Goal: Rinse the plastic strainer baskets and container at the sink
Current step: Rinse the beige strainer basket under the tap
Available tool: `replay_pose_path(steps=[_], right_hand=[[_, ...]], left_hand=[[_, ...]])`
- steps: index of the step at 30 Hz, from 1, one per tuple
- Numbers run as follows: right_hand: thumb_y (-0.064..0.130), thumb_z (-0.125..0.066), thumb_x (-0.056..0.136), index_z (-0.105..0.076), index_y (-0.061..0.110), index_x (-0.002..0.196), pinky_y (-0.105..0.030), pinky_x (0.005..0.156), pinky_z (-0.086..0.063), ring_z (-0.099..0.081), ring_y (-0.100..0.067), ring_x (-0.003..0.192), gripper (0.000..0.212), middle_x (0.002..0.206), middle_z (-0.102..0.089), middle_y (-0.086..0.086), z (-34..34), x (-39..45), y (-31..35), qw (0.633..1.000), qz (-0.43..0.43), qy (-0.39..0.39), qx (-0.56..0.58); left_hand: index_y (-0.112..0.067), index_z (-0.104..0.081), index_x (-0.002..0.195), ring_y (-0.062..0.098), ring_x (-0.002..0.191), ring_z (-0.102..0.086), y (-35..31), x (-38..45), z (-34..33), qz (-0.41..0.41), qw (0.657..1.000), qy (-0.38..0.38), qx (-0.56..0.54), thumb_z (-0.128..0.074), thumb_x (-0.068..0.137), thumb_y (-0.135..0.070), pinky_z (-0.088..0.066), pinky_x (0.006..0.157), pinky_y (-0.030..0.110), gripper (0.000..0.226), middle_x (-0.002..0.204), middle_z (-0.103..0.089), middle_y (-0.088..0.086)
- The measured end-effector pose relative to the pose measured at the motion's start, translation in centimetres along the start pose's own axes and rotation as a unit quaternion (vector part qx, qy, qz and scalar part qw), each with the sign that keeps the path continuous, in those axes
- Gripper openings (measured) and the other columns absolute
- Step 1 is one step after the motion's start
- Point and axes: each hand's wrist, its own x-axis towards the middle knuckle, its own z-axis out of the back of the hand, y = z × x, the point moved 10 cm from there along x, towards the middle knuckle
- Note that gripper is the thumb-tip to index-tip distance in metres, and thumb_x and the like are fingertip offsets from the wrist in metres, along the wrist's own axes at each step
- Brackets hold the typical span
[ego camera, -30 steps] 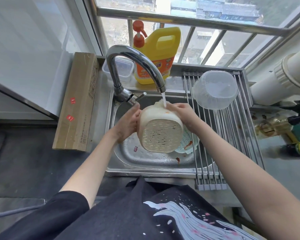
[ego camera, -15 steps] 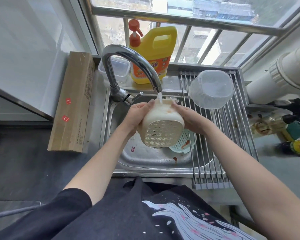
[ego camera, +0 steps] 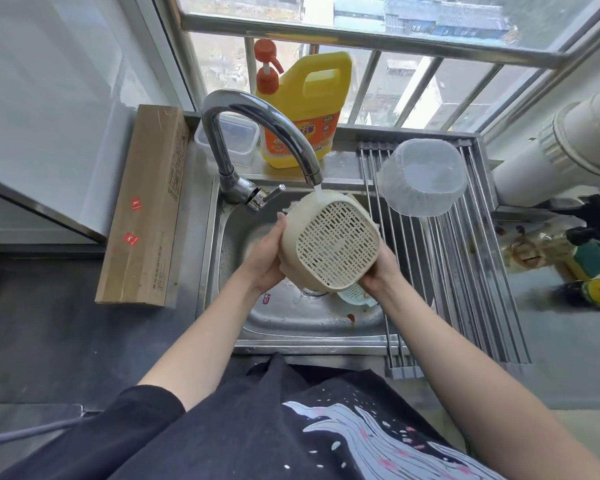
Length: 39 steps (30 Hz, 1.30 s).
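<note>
While the clear container (ego camera: 421,180) already sits upside down on the drying rack (ego camera: 465,271), the left hand (ego camera: 262,259) and right hand (ego camera: 378,271) both hold 1 cream basket (ego camera: 329,242) under the running tap (ego camera: 257,133), and 1 green basket (ego camera: 355,294) waits in the sink (ego camera: 291,320).

Both bare forearms reach forward from dark short sleeves and converge ahead of the body. The left hand (ego camera: 264,258) is raised with its wrist bent back, palm pressed against the left side of the cream strainer basket (ego camera: 329,244), fingers curled round its wall. The right hand (ego camera: 378,271) grips the basket's lower right corner from beneath, its fingers mostly hidden behind it.
</note>
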Motion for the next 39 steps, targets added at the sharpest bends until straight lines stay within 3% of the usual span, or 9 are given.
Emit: replay_pose_path(steps=[4,7,12,17,22,26,28,33,39], right_hand=[[0.034,-0.023,0.104,-0.064,0.008,0.105,-0.051,0.092,-0.048,-0.062,-0.029,0.102,0.049,0.113,-0.065,-0.017,1.0,-0.7,-0.6,0.992,-0.03,0.012,-0.119],[0.051,-0.023,0.1,-0.06,0.006,0.114,-0.052,0.094,-0.046,-0.056,-0.032,0.113,0.06,0.12,-0.061,-0.017,2.8,-0.8,1.2,0.955,-0.034,-0.031,-0.292],[0.058,-0.039,0.094,-0.066,0.014,0.112,-0.04,0.087,-0.051,-0.064,-0.019,0.098,0.055,0.103,-0.07,-0.003,-0.6,0.0,3.9,0.897,0.003,-0.035,-0.44],[0.014,-0.052,0.096,-0.067,0.008,0.083,-0.031,0.06,-0.056,-0.066,-0.018,0.064,0.021,0.076,-0.068,-0.008,0.2,0.6,4.1,0.955,0.026,-0.073,-0.287],[0.021,-0.04,0.102,-0.063,0.006,0.11,-0.046,0.087,-0.054,-0.064,-0.029,0.109,0.028,0.118,-0.065,-0.018,-1.1,0.7,1.4,1.0,-0.01,0.015,-0.002],[0.026,-0.038,0.1,-0.059,0.013,0.101,-0.038,0.075,-0.052,-0.062,-0.021,0.096,0.024,0.105,-0.065,-0.009,1.1,-0.1,0.1,0.992,-0.051,-0.015,-0.112],[0.027,-0.036,0.099,-0.058,0.014,0.091,-0.038,0.076,-0.05,-0.06,-0.021,0.091,0.027,0.101,-0.061,-0.01,2.3,-0.2,0.4,0.977,-0.046,-0.049,-0.201],[0.05,-0.034,0.099,-0.06,0.02,0.121,-0.037,0.09,-0.049,-0.061,-0.019,0.107,0.046,0.119,-0.064,-0.003,-1.2,-0.1,4.6,0.933,0.037,0.018,-0.357],[0.041,-0.061,0.091,-0.069,0.012,0.104,-0.034,0.084,-0.051,-0.064,-0.015,0.089,0.033,0.103,-0.069,-0.011,-7.9,-0.2,4.3,0.767,0.008,0.167,-0.619]], left_hand=[[-0.012,-0.067,0.104,0.021,0.082,-0.066,-1.3,0.2,1.1,-0.028,0.995,-0.042,0.081,-0.033,0.099,-0.049,-0.051,0.075,0.036,0.051,0.085,-0.071,0.008],[-0.015,-0.069,0.08,0.012,0.057,-0.06,-2.8,0.2,1.6,-0.037,0.983,-0.066,0.168,-0.043,0.097,-0.045,-0.044,0.059,0.029,0.042,0.061,-0.065,-0.001],[-0.013,-0.069,0.081,0.018,0.067,-0.062,-3.7,1.0,0.6,-0.012,0.98,-0.06,0.19,-0.044,0.096,-0.047,-0.047,0.069,0.033,0.045,0.068,-0.067,0.002],[-0.005,-0.057,0.126,0.028,0.108,-0.059,-3.5,1.0,-0.6,0.012,0.998,0.007,0.056,-0.038,0.097,-0.046,-0.046,0.098,0.043,0.054,0.113,-0.064,0.014],[-0.015,-0.06,0.121,0.018,0.095,-0.062,-0.8,0.5,1.2,0.017,0.999,-0.028,0.002,-0.035,0.099,-0.044,-0.054,0.082,0.032,0.044,0.106,-0.066,0.006],[-0.014,-0.057,0.126,0.021,0.109,-0.06,-1.2,0.9,1.7,-0.054,0.993,-0.101,-0.013,-0.026,0.102,-0.042,-0.049,0.092,0.04,0.048,0.12,-0.065,0.01],[-0.011,-0.062,0.119,0.021,0.102,-0.062,-2.1,1.0,2.2,-0.067,0.989,-0.128,0.013,-0.036,0.1,-0.043,-0.05,0.085,0.036,0.046,0.112,-0.067,0.01],[-0.009,-0.072,0.101,0.014,0.083,-0.06,-3.1,1.2,2.3,-0.063,0.973,-0.123,0.187,-0.057,0.093,-0.032,-0.048,0.079,0.029,0.029,0.092,-0.069,0.004],[-0.011,-0.061,0.066,0.003,0.046,-0.047,-4.8,1.5,-1.1,-0.072,0.924,-0.059,0.37,-0.055,0.092,-0.043,-0.037,0.048,0.018,0.041,0.052,-0.055,-0.008]])
